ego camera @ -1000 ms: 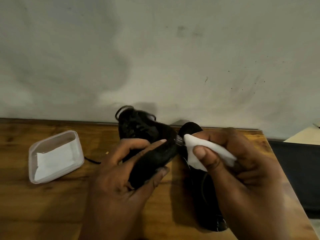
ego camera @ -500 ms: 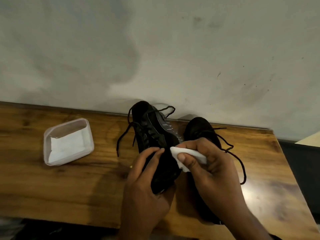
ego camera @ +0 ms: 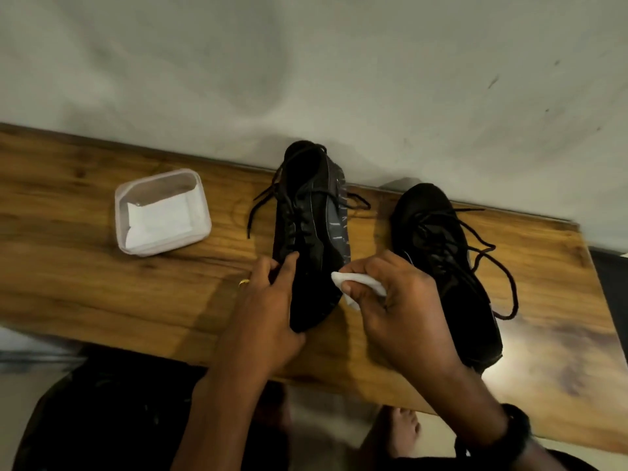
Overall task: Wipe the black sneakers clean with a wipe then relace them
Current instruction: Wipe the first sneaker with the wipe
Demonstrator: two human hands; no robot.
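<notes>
A pale grey wall [ego camera: 339, 69] with a few dark marks stands behind a brown wooden bench [ego camera: 85, 266]. The far edge of the bench runs along the wall.

Two black sneakers are on the bench, near the middle. Their heels point at the wall and their toes point at the person. The first sneaker [ego camera: 306, 212] is tipped a little, so its grey sole faces right. Its heel is at the far edge of the bench. The left hand [ego camera: 265, 311] grips it at the toe end, with the fingers curled over its left side. A small gold ring [ego camera: 243, 283] shows on that hand.

The right hand [ego camera: 404, 300] pinches a white wipe [ego camera: 360, 283] between thumb and fingers. The wipe is pressed on the right side of the first sneaker, close to the toe.

The second sneaker [ego camera: 438, 253] lies flat just beside the right hand, nearer the right end of the bench. Its black laces [ego camera: 506, 287] are loose and loop out onto the wood. The laces of the first sneaker hang loose too.

A clear plastic tub [ego camera: 204, 215] sits apart from the sneakers, on the left, near the far edge. White folded wipes [ego camera: 159, 219] lie inside it.

A black band [ego camera: 516, 433] is on the right wrist. Below the near edge of the bench, a bare foot [ego camera: 402, 433] rests on the floor.
</notes>
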